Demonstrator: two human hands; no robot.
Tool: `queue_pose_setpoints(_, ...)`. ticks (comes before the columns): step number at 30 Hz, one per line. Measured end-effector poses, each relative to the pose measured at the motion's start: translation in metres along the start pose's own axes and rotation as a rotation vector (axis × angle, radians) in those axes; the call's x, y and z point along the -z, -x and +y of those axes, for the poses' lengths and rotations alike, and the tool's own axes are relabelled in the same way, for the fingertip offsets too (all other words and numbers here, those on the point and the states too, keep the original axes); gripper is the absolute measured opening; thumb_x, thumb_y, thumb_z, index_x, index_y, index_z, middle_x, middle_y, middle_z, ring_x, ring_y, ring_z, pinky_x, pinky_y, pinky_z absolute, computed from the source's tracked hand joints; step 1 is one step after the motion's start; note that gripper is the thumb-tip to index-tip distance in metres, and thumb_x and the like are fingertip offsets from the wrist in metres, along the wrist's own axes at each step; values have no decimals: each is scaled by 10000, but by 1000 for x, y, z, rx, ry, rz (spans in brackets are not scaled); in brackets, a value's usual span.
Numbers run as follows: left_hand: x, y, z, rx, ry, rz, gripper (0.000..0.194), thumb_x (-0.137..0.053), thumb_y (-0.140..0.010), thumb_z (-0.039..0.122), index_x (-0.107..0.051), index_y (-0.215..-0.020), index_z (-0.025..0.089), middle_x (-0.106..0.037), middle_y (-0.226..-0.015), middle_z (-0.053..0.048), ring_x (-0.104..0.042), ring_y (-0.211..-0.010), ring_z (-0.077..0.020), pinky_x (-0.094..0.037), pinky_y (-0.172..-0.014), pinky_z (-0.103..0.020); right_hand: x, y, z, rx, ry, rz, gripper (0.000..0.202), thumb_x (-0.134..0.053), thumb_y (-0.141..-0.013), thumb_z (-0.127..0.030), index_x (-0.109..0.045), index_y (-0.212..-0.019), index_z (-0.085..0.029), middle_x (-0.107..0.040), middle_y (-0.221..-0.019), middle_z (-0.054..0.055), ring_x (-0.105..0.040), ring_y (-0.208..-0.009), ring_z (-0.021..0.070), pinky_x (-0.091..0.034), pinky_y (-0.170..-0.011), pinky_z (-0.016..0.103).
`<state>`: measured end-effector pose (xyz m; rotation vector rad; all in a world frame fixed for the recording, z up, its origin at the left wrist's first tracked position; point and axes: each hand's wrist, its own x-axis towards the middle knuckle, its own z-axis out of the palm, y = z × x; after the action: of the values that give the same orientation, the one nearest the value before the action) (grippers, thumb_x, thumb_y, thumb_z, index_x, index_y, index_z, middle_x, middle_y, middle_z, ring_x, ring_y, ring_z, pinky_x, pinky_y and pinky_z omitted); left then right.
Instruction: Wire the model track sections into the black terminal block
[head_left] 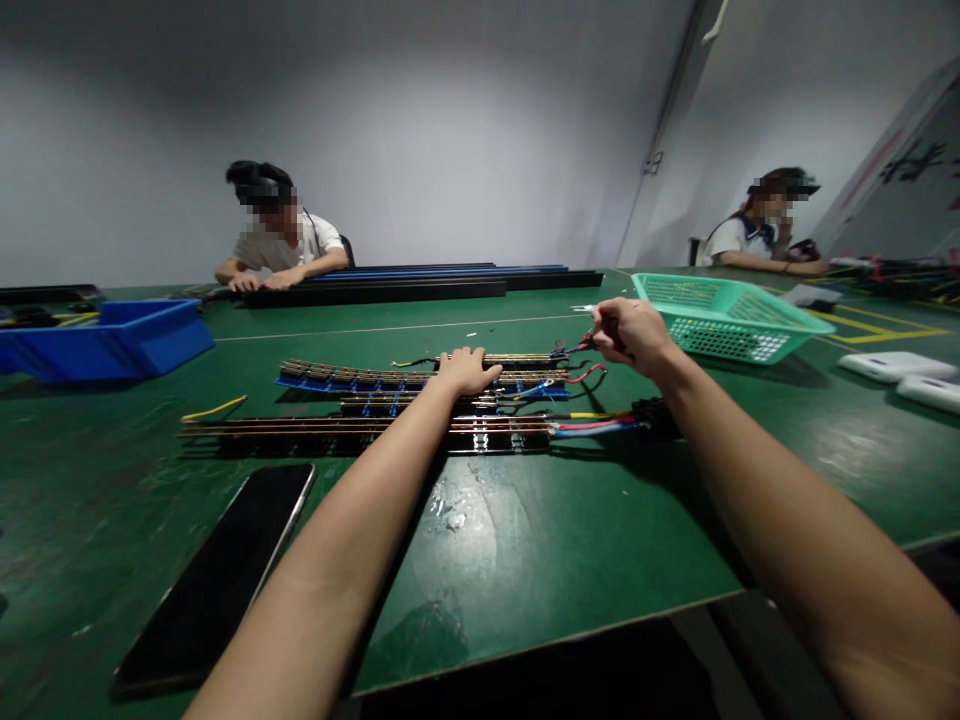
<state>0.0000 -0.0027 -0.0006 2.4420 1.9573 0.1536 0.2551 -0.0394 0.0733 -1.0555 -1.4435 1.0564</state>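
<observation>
Left hand (466,372) lies palm down, fingers spread and not closed around anything, across the rear rows of slim dark strips with copper-coloured rods (330,375); likely pressing so they don't slide. Right hand (630,330) is raised just beyond their right end, grip closed, fingertips seemingly pinching a thin whitish piece (583,309); too small to identify. Thin red wire (589,373) curls up below that hand; can't tell if it connects to the piece.

Strips lie side by side, lengthwise left to right, in the middle of the glossy green surface (570,540), probably so wire ends face the right hand. The nearest long dark strip (510,432) is apart from the left fingers, under the forearm, with yellow, red and blue leads at its right end.

Mint-green perforated plastic basket (720,342) stands just beyond the right hand, within easy reach. Blue plastic bin (161,345) is at far left; black glass-faced phone (217,580) lies left of the left forearm, off the strips. Across the surface, a co-worker in white (292,240) rests both hands at long black bars (375,292).
</observation>
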Motion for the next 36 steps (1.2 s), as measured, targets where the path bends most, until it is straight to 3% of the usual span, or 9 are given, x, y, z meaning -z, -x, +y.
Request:
queue_pose_setpoints(6, 1, -2, -2, -9, 8, -4, 591, -277, -954, 618, -554, -1296, 224, -587, -1342, -143, -518, -1247, -314, -355, -1029, -503, 5, -21, 23, 8, 75, 6, 133, -467, -708, -361, -415, -686, -240, -403, -380, -62, -266, -263, 75, -160, -288, 229)
queue_pose_setpoints(11, 2, -1, 0, -6, 13, 0, 616, -275, -955, 616, -542, -1315, 194, -571, -1360, -162, -510, -1258, -324, -355, -1031, -506, -1, -21, 38, 47, 262, -78, 165, -396, -738, -340, -410, -610, -237, -393, -375, -49, -283, -279, 85, -179, -334, 246)
queue_pose_setpoints(17, -1, -1, 1, 1, -2, 15, 615, -301, -948, 616, -529, -1324, 185, -566, -1361, -171, -508, -1259, -333, -350, -1036, -510, -20, -16, 46, 132, 519, -285, 261, -602, -651, -231, -462, -433, -197, -462, -413, -23, -337, -433, 86, -261, -477, 257)
queue_pose_setpoints(20, -2, -1, 0, -3, -1, 17, 614, -293, -952, 614, -527, -1325, 186, -561, -1367, -169, -502, -1266, -331, -351, -1038, -508, -27, -14, 49, 154, 557, -310, 259, -641, -622, -179, -480, -419, -193, -470, -416, -19, -329, -455, 88, -275, -512, 267)
queue_pose_setpoints(24, -3, -3, 0, -7, -5, 20, 624, -301, -952, 610, -524, -1332, 167, -566, -1354, -181, -508, -1257, -341, -354, -1034, -519, -25, -16, 52, 154, 474, -176, 285, -579, -700, -245, -426, -463, -206, -435, -420, -31, -350, -424, 84, -266, -463, 251)
queue_pose_setpoints(30, -6, -4, -1, 3, -17, 24, 616, -306, -951, 617, -522, -1333, 184, -568, -1354, -168, -509, -1252, -332, -353, -1036, -507, -10, -16, 30, 112, 186, 105, 312, -331, -844, -445, -275, -593, -268, -217, -372, -105, -188, -279, 75, -202, -301, 229)
queue_pose_setpoints(33, -6, -4, -1, 7, -17, 28, 614, -308, -949, 621, -523, -1330, 189, -571, -1353, -165, -511, -1249, -334, -356, -1032, -504, -4, 5, 0, 101, -10, 163, 280, -416, -842, -386, -343, -605, -255, -255, -377, -103, -194, -263, 68, -195, -268, 215)
queue_pose_setpoints(36, -6, -4, -1, 11, -16, 31, 605, -313, -951, 616, -522, -1333, 195, -571, -1355, -161, -510, -1250, -332, -354, -1034, -501, -10, 51, -27, 150, -160, 193, 280, -550, -836, -336, -435, -605, -227, -317, -405, -87, -233, -278, 57, -173, -248, 188)
